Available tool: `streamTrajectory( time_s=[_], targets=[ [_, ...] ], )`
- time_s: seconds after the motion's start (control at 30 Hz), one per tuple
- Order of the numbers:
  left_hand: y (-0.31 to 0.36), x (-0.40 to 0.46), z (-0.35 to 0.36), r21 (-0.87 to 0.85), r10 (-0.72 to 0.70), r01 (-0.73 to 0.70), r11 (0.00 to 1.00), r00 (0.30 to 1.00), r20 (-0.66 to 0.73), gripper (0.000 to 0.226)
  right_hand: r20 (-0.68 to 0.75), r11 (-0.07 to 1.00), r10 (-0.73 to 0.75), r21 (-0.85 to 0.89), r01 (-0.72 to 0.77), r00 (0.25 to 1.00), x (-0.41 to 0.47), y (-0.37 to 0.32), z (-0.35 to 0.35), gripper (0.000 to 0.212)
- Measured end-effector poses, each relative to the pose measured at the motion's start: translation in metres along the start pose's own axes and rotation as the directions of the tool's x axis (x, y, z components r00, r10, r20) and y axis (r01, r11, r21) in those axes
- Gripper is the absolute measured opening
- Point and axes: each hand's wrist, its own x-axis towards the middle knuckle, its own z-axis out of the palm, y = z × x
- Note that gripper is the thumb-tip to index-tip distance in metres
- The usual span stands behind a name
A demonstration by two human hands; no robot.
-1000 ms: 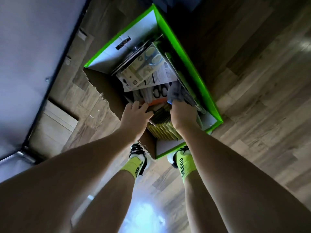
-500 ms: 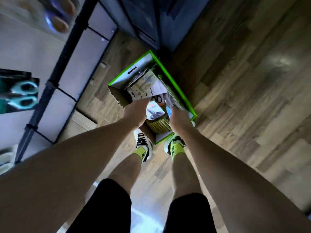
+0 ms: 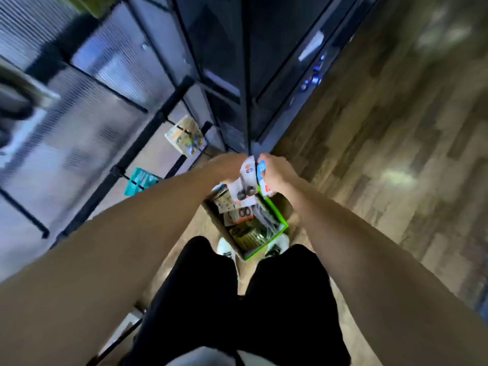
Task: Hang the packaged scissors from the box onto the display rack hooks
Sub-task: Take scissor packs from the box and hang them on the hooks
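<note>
A dark display rack (image 3: 148,143) with ribbed back panels fills the left of the view, two packages already hanging on its hooks, and on the wood floor beside it a green-edged box (image 3: 266,233) sits packed with more packaged scissors. Above the box, the left hand (image 3: 227,165) grips a white scissors package (image 3: 247,175), while the right hand (image 3: 277,173) grips a blue-and-white package (image 3: 262,178) just beside it.
</note>
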Motion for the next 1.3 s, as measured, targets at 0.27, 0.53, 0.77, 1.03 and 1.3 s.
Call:
streamTrajectory(
  time_s=[0.27, 0.53, 0.77, 1.03, 1.3],
  targets=[
    [0.011, -0.108, -0.131, 0.123, -0.090, 0.118, 0.985, 0.974, -0.207, 0.044, 0.048, 0.964, -0.171, -0.198, 0.177, 0.984, -0.050, -0.096, -0.127, 0.037],
    [0.035, -0.188, -0.198, -0.096, -0.336, 0.323, 0.941, 0.871, -0.358, 0.034, 0.141, 0.734, -0.446, -0.508, 0.452, 0.884, -0.051, -0.169, -0.206, 0.026],
    [0.060, -0.256, -0.209, -0.233, -0.511, 0.458, 0.858, 0.707, -0.489, 0.046, 0.230, 0.511, -0.613, -0.614, 0.602, 0.756, -0.087, -0.217, -0.239, 0.026],
    [0.057, -0.355, -0.171, -0.652, -0.756, 0.460, 0.603, 0.590, -0.283, 0.041, 0.494, 0.443, -0.588, -0.466, 0.766, 0.641, -0.152, -0.271, -0.214, 0.030],
    [0.066, -0.466, -0.133, -0.738, -0.908, 0.561, 0.375, 0.385, -0.168, 0.061, 0.518, 0.234, -0.745, -0.388, 0.892, 0.421, -0.233, -0.331, -0.175, 0.005]
  ],
)
